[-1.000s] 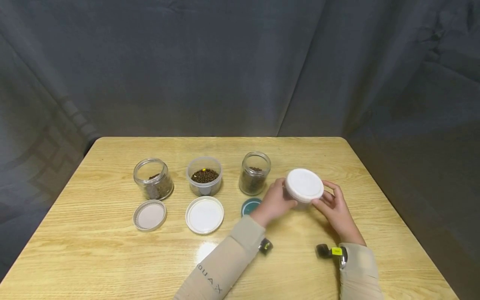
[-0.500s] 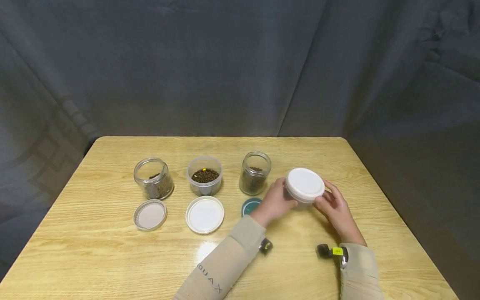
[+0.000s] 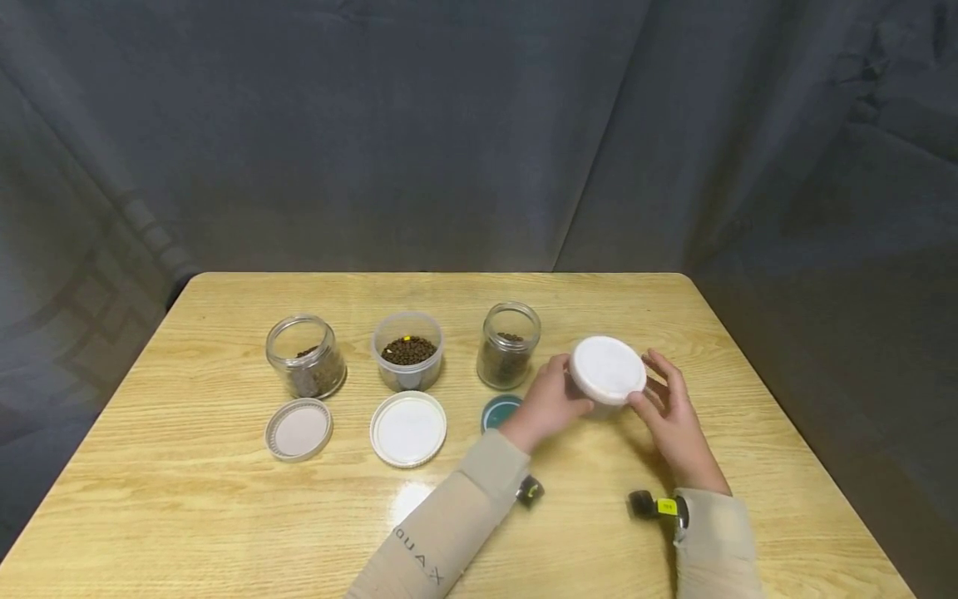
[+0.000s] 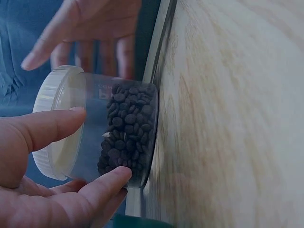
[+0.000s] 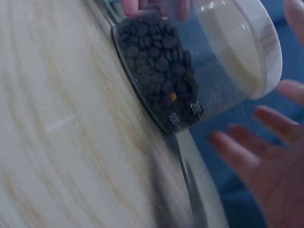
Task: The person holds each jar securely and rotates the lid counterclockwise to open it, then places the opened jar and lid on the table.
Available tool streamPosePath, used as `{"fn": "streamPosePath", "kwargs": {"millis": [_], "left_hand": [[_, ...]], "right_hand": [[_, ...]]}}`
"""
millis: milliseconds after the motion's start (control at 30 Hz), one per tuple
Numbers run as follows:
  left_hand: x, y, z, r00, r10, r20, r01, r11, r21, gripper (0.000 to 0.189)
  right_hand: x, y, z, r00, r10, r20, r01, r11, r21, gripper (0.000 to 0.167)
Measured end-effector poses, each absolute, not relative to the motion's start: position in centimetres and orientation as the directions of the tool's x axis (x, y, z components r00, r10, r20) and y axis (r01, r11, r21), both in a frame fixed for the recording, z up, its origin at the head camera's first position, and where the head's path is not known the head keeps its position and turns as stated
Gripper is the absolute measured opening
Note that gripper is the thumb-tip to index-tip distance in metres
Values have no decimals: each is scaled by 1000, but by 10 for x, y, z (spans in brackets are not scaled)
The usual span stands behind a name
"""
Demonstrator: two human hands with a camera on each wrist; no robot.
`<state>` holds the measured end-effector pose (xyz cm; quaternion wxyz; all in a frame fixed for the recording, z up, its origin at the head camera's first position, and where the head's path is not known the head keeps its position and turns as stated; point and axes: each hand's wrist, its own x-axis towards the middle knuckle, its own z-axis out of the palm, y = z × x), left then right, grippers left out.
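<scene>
In the head view a clear plastic tub with a white lid [image 3: 608, 370] stands at the right of the row of jars. My left hand [image 3: 550, 403] holds it from the left, thumb and fingers around its side. Through the wall of the tub [image 5: 211, 66] show small dark brown round pieces with one orange bit among them. The lid sits on the rim. My right hand [image 3: 674, 424] is at the lid's right side with its fingers spread. In the right wrist view a gap shows between the tub and these fingers [image 5: 237, 147].
Left of the tub stand an open glass jar [image 3: 509, 366], an open plastic tub [image 3: 409, 378] and another glass jar [image 3: 314, 374], all with dark pieces. Before them lie a teal lid [image 3: 500, 411], a white lid [image 3: 407, 429] and a beige lid [image 3: 299, 429].
My right hand's fingers have come away from the lid and spread, after lying against its right edge half a second ago. The left hand and tub have stayed in place.
</scene>
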<state>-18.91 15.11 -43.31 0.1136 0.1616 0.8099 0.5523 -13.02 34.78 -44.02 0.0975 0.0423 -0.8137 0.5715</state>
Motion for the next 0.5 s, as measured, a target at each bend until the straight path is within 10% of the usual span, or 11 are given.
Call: {"fn": "streamPosePath", "kwargs": {"millis": [500], "left_hand": [[-190, 150, -434, -916, 400, 21, 159, 316, 935, 79]], "right_hand": [[-134, 328, -437, -795, -81, 601, -459, 728, -510, 59]]}}
